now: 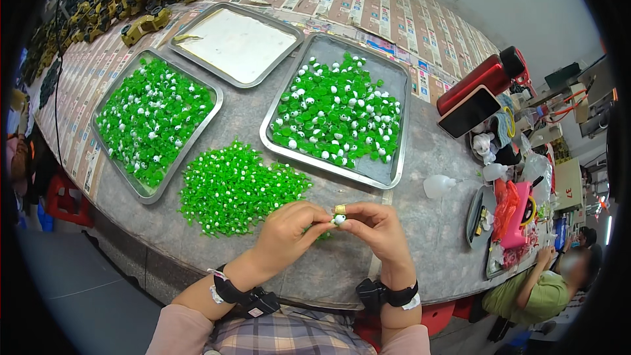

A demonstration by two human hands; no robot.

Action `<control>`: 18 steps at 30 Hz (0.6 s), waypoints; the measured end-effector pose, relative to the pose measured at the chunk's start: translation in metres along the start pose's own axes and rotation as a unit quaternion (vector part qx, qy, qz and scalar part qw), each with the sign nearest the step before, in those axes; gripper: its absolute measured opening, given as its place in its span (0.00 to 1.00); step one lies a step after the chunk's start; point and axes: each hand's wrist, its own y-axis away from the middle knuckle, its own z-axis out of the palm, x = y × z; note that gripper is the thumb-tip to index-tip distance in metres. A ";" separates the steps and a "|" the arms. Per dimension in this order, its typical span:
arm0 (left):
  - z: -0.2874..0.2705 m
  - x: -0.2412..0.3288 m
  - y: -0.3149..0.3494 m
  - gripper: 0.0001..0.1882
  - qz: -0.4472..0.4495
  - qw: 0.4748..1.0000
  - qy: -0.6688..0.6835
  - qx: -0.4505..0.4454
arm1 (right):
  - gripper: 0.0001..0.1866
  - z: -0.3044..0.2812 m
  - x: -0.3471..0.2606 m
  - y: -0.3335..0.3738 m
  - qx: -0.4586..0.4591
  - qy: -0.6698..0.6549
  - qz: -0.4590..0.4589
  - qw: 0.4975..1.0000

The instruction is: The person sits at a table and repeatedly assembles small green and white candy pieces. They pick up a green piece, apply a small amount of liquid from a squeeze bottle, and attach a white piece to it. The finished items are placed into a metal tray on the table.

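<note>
My left hand [289, 225] and my right hand [373, 227] meet above the near edge of the table. Between their fingertips is a small white-and-black panda-like head piece [339, 219] with a bit of green beside it. Both hands are closed in a pinch on this little figure. A yellow band [340, 209] wraps the tip of my right index finger. Just beyond my left hand spreads a loose pile of small green pieces with white dots [230, 187]. A metal tray [394, 174] farther off holds many green pieces with panda-like heads.
A second tray [213, 108] of green pieces stands left, and a white-bottomed tray [246, 46] behind. At right are a red bottle [476, 79], a phone [468, 110], a white squeeze bottle [439, 186] and a pink container [516, 213]. Yellowish toy vehicles [144, 26] pile up far left. Another person [545, 289] sits right.
</note>
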 end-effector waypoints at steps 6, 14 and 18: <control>-0.003 -0.001 -0.001 0.04 -0.142 0.979 0.145 0.016 | 0.12 0.008 -0.001 -0.005 0.022 -0.059 -0.024 0.998; -0.126 -0.043 -0.026 0.09 -0.086 0.614 0.689 0.376 | 0.08 0.001 -0.009 0.001 -0.045 0.435 -0.085 0.895; -0.131 -0.035 -0.027 0.12 -0.130 0.629 0.691 0.333 | 0.07 0.009 0.000 0.001 -0.044 0.526 -0.130 0.840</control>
